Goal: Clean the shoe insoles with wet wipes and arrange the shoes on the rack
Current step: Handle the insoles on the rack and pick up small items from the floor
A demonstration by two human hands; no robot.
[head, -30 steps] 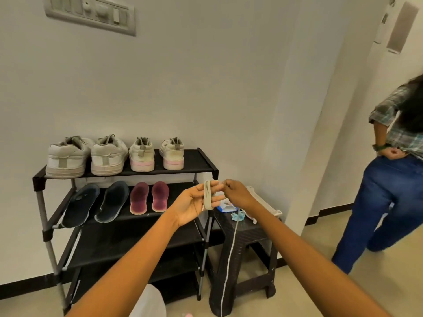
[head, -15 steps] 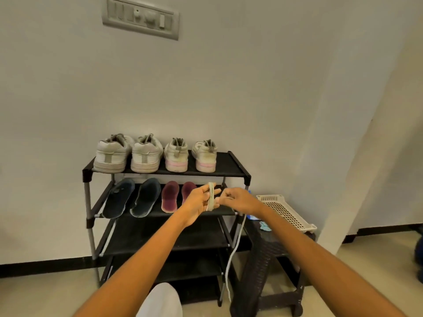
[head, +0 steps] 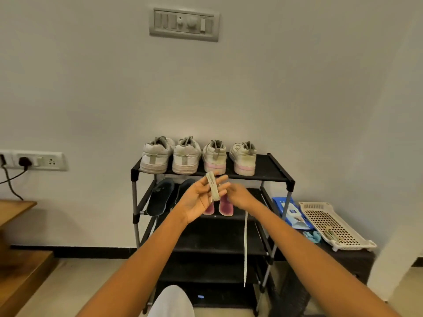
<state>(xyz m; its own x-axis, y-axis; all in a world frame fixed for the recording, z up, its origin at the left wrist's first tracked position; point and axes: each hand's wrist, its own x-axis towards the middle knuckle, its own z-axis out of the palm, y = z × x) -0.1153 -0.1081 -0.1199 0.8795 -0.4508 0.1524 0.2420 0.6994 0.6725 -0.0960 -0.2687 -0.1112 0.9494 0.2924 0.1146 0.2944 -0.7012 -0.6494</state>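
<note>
A black shoe rack point(head: 278, 177) stands against the wall. Several white sneakers point(head: 186, 157) sit heel-out on its top shelf. Two dark insoles point(head: 160, 199) and two pink insoles point(head: 224, 205) lie on the second shelf. My left hand point(head: 201, 199) is raised before the rack with a white shoelace point(head: 212, 186) wound around its fingers. My right hand point(head: 240, 195), blurred, pinches the lace, whose loose end point(head: 245, 248) hangs down. A blue wet wipes pack point(head: 290, 212) lies on the stool at the right.
A dark stool point(head: 343, 259) right of the rack carries a white perforated tray point(head: 332, 225) and a crumpled blue wipe point(head: 312, 236). Wooden furniture point(head: 20, 259) stands at the left. A wall socket with a plugged cable point(head: 25, 161) is on the left wall.
The view has swung left, so the rack sits centred and the other person is out of sight. My hands stay together on the lace; the right hand has shifted slightly lower.
</note>
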